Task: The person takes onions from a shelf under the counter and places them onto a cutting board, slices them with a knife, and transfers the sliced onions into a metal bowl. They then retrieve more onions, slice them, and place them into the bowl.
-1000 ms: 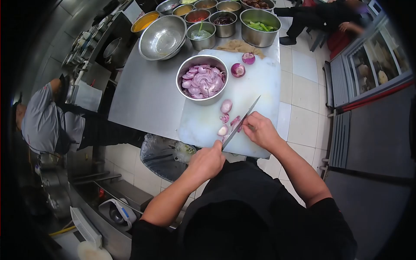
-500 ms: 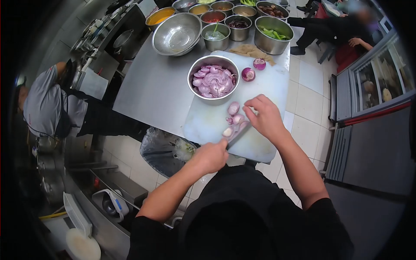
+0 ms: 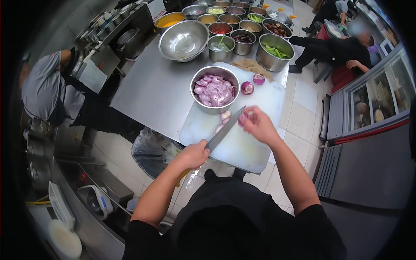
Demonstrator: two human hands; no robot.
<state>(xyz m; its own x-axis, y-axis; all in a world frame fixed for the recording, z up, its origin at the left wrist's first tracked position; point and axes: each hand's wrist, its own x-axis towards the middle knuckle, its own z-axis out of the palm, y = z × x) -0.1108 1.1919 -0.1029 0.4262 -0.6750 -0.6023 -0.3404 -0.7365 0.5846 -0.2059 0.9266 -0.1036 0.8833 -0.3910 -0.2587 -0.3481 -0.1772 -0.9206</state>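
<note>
My left hand (image 3: 193, 155) is wrapped round the handle of a knife (image 3: 226, 128), whose blade points up and right over the white cutting board (image 3: 247, 151). Between the fingers of my right hand (image 3: 256, 123) is a piece of red onion (image 3: 242, 118), just right of the blade. Peeled onion pieces (image 3: 225, 116) lie along the blade's left side, partly hidden by it. A steel pot (image 3: 193, 96) full of sliced onion (image 3: 215, 90) stands on the board's upper left. Two whole purple onions (image 3: 247, 88) lie to the right of the pot.
Behind the board are a brown cloth (image 3: 251, 66), a large steel bowl (image 3: 183, 40), a pot of green vegetables (image 3: 274, 53) and several other pots. A lined bin (image 3: 149, 151) stands below the table's left edge. Other people are at the left (image 3: 43, 86) and upper right (image 3: 333, 52).
The view has shifted. My right hand has picked up an onion piece and holds it beside the blade. The knife has moved left of that hand, its blade now slanting over the other pieces.
</note>
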